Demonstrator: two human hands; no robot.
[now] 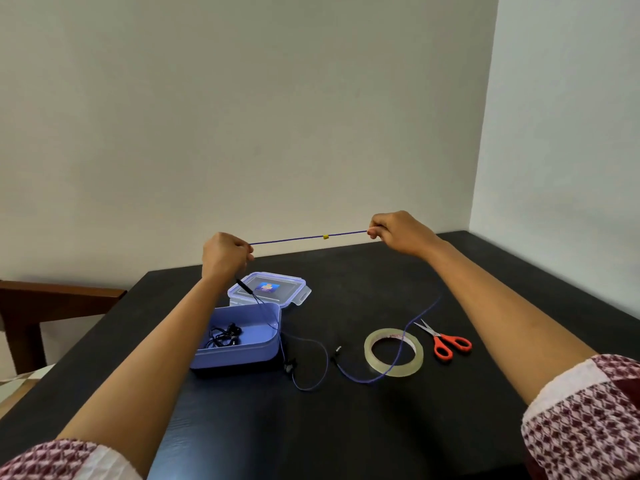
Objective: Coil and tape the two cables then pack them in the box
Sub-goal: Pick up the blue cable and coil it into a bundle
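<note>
Asker: Left side of the table (346, 427) first?
Teller: Lidless box (235, 356) near the left edge, a black cable (223, 336) bunched loose inside. Its lid (291, 289) flat just behind, toward the far edge.
Asker: And the left hand (225, 252)?
Teller: Raised above the lid, fingers curled, pinching the purple cable (287, 239). Below the fist, a black inline piece (244, 286) dangling, thin strands trailing over the box rim down to an earbud (289, 367) by the box's near right corner.
Asker: Middle?
Teller: Purple stretch pulled taut and nearly level above the far edge, a small yellow sleeve (326, 236) on it, nearer the right hand (398, 233).
Asker: Grip there?
Teller: Clenched on that same cable. More purple length slack on the table, crossing the tape roll (405, 368), ending in a black plug (337, 349) between box and roll. Red-handled scissors (446, 342) just right of the roll, blades toward the far edge.
</note>
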